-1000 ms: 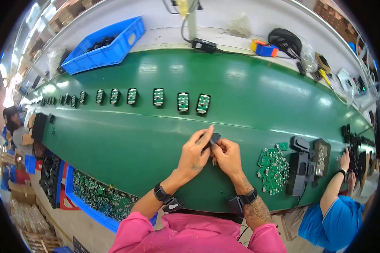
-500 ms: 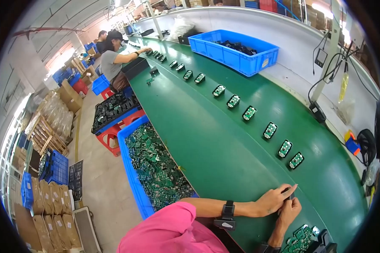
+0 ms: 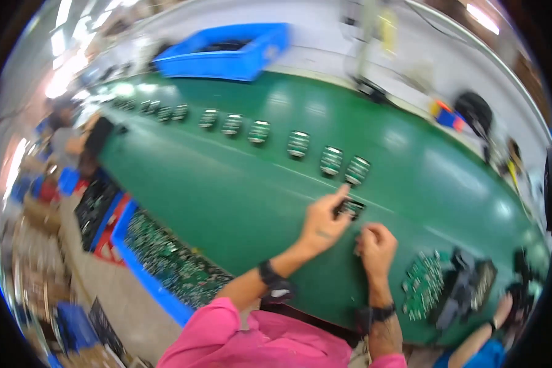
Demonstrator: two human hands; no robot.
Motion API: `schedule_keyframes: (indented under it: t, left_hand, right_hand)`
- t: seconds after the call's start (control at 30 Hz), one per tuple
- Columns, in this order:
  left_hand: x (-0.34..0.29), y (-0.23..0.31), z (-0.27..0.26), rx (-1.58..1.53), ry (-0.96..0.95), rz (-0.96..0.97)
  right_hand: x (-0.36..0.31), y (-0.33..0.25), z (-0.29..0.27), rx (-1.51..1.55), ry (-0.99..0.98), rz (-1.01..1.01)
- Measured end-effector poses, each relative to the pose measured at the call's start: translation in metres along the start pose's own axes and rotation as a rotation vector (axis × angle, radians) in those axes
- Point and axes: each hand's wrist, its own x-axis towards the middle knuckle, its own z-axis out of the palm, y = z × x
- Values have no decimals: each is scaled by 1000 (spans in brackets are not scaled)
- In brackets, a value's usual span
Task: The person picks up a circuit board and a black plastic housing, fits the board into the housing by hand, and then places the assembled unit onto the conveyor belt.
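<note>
My left hand (image 3: 325, 222) grips a small black case with a green circuit board in it (image 3: 352, 210) over the green work surface. Just to its right, my right hand (image 3: 377, 245) has its fingers curled together; what they hold, if anything, I cannot make out. Beyond my left fingertips stands the nearest filled case (image 3: 357, 170) of a row. Several more cases with green boards, such as this one (image 3: 298, 145), run away to the far left. Motion blurs the picture.
A pile of loose green circuit boards (image 3: 423, 286) lies right of my right hand, beside black cases (image 3: 463, 288). At the lower right is another person's hand (image 3: 503, 310). A blue bin (image 3: 227, 66) stands at the back; a crate of boards (image 3: 129, 236) sits at left.
The view has swung to the right. My hands, close together before, are now apart, and the case shows in my left hand. Another person's arm has come into view at right.
</note>
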Motion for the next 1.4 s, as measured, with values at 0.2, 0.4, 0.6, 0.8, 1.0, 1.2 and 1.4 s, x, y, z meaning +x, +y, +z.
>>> schedule_keyframes:
  t: [0.2,0.4,0.6,0.8,1.0,1.2,1.4]
  left_hand:
    - [-4,21,16,109,-169,160]
    - [-9,21,19,72,-181,124]
    - [-10,20,17,129,-233,137]
    - [-8,12,21,246,-193,199]
    - [-1,7,0,196,-349,-41]
    - [-6,19,5,178,-411,-120]
    - [-14,20,19,267,-381,48]
  right_hand:
    - [-2,-14,-5,-92,-21,-127]
    - [-4,-16,-12,-374,-2,-325]
    - [-2,-11,-12,-668,33,-604]
    - [-1,-4,-14,-888,-63,-676]
    - [6,-16,-11,-960,-193,-830]
    - [7,-26,-23,-1040,-309,-796]
    - [1,-21,-31,-1035,-215,-879]
